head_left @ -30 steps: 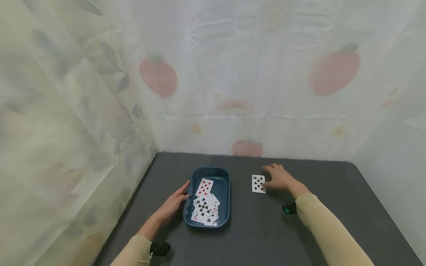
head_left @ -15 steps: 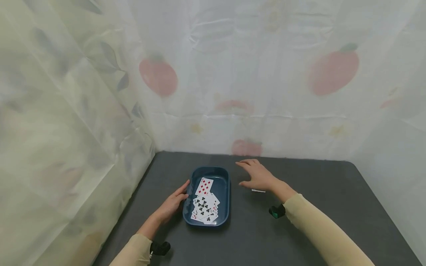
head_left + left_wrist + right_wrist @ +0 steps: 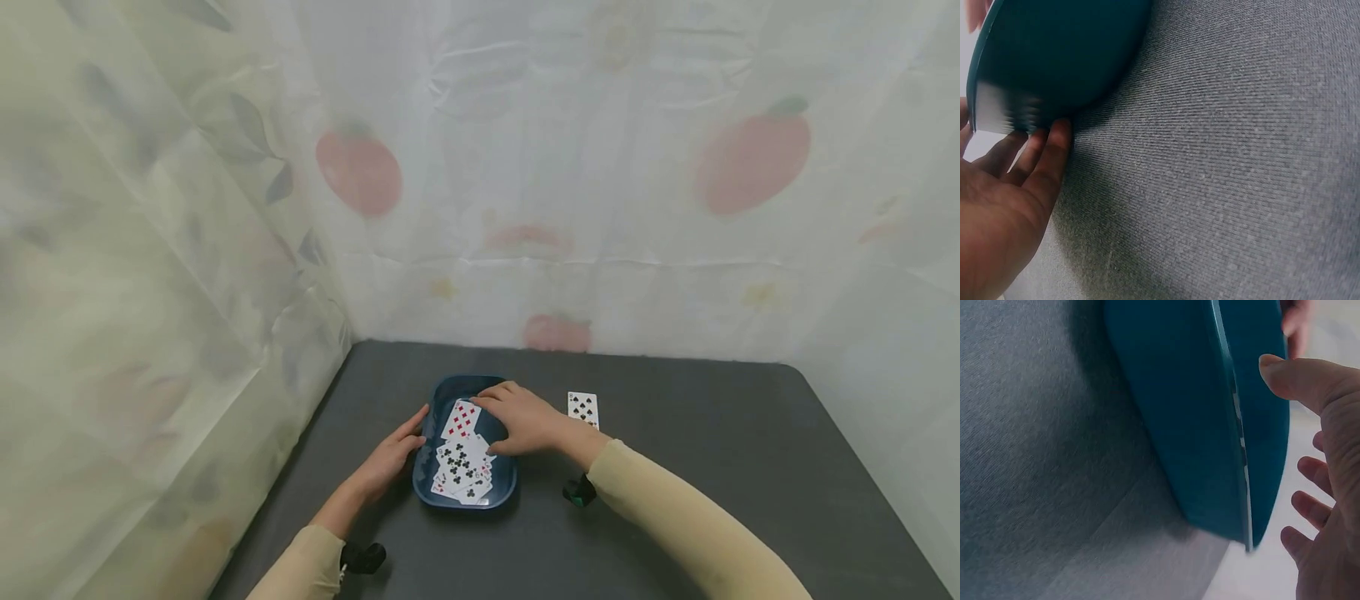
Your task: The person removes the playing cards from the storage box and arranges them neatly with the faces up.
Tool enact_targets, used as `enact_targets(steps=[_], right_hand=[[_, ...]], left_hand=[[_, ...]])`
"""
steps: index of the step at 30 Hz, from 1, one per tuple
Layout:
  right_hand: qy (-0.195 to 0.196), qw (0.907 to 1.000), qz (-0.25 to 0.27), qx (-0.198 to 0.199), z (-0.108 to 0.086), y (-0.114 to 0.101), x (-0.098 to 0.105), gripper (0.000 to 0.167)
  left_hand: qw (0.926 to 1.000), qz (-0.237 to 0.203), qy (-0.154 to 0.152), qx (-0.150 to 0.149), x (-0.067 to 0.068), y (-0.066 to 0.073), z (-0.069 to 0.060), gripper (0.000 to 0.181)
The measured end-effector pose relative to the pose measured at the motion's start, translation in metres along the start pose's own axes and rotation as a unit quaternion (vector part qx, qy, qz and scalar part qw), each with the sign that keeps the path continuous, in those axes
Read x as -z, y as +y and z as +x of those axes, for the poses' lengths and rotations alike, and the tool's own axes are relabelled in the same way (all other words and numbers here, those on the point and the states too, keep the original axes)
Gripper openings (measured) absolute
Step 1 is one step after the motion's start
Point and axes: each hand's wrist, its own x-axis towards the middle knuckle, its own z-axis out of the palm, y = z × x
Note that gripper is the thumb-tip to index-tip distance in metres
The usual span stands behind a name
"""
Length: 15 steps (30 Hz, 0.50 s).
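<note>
A loose heap of cards [image 3: 463, 471] lies face up in the blue tray [image 3: 505, 483], toward six o'clock, clubs on top; a diamond card [image 3: 461, 419] sits in there too, touching the heap, toward eleven. From three o'clock the right hand [image 3: 523, 421] reaches over the tray, its grip released, thumb and fingers parted. The left hand [image 3: 392, 458] rests extended fingers against the outer wall at nine, unclenched. A spade card [image 3: 582, 406], partly hidden by the right wrist, lies between two and three o'clock on the dark table [image 3: 540, 550].
</note>
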Motion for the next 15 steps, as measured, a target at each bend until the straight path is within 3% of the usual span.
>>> enact_targets(steps=[5, 15], right_hand=[[-0.03, 0.9983, -0.046, 0.021, 0.015, -0.013, -0.009, 0.088], [-0.092, 0.9918, -0.088, 0.01, 0.029, -0.032, -0.03, 0.085]], left_hand=[[1.0, 0.002, -0.002, -0.003, 0.0, 0.0, 0.001, 0.059], [0.9999, 0.009, -0.005, 0.004, 0.0, -0.001, -0.001, 0.059]])
